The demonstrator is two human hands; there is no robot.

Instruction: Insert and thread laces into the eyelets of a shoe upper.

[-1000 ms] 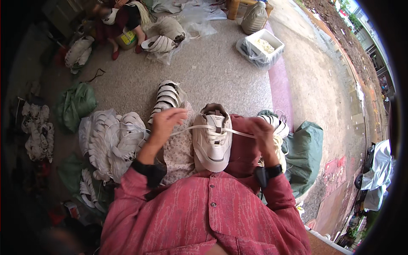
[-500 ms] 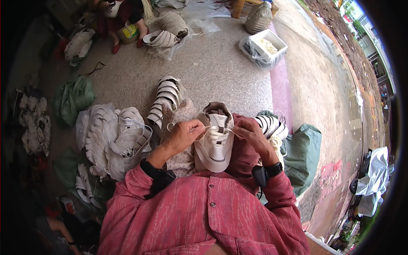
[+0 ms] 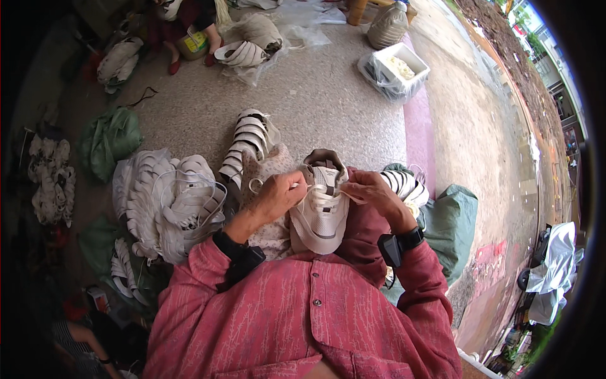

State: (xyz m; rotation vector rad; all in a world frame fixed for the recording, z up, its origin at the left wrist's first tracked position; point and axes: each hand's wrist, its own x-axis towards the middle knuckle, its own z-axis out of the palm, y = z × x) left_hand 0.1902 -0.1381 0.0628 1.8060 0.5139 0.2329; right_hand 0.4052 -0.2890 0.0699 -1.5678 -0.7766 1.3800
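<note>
A white sneaker (image 3: 320, 222) with a brown-grey lining rests on my lap, its toe toward me. Cream shoelace (image 3: 326, 198) crosses its tongue in several rows. On the shoe's left side my left hand (image 3: 282, 191) is closed, pinching one end of the lace. At the opposite side, my right hand (image 3: 371, 191) grips the other lace end between thumb and fingers. Both hands sit close to the upper eyelets, and the lace runs between them across the tongue. The fingertips partly hide the lace ends.
Stacked white shoe uppers (image 3: 169, 205) lie in a heap at my left, with another row of uppers (image 3: 246, 142) ahead. A green sack (image 3: 449, 230) stands at my right. Farther off are a white foam box (image 3: 416, 60) holding laces and a seated person's legs (image 3: 192, 45).
My hands still grip the lace. The left has shifted slightly up, and the right has moved a little; the lace over the tongue sits differently.
</note>
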